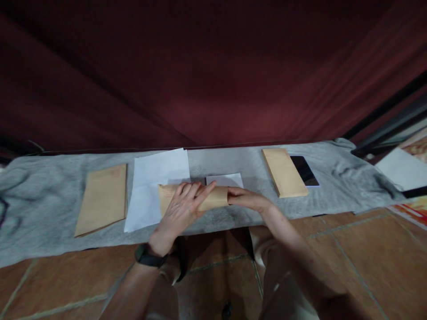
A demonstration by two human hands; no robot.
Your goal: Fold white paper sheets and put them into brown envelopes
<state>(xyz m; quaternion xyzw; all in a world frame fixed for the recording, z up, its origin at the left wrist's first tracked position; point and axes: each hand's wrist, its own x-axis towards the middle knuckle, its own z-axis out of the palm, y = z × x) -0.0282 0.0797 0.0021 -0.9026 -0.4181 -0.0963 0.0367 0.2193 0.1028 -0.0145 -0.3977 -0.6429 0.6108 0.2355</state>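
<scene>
A brown paper envelope (pixel 215 198) is held crosswise above the front of the cloth-covered surface, bulging open at its right end. My left hand (pixel 183 204), with a dark watch on the wrist, lies over the envelope and grips it, thumb stretched along its upper edge. The fingers of my right hand (pixel 248 198) are pressed together and reach into the envelope's open end; their tips are hidden, and whatever they hold inside does not show. Just behind the envelope lies a folded white paper (pixel 228 179). Loose white sheets (pixel 143 195) lie partly under the envelope's left end.
Brown envelopes (pixel 102 198) lie at the left, and a thick stack of brown envelopes (pixel 285 173) sits at the right, against a dark phone (pixel 305 171). Grey cloth (pixel 347 178) covers the narrow surface. Dark red fabric (pixel 213 89) hangs behind it; tiled floor (pixel 333 249) shows in front.
</scene>
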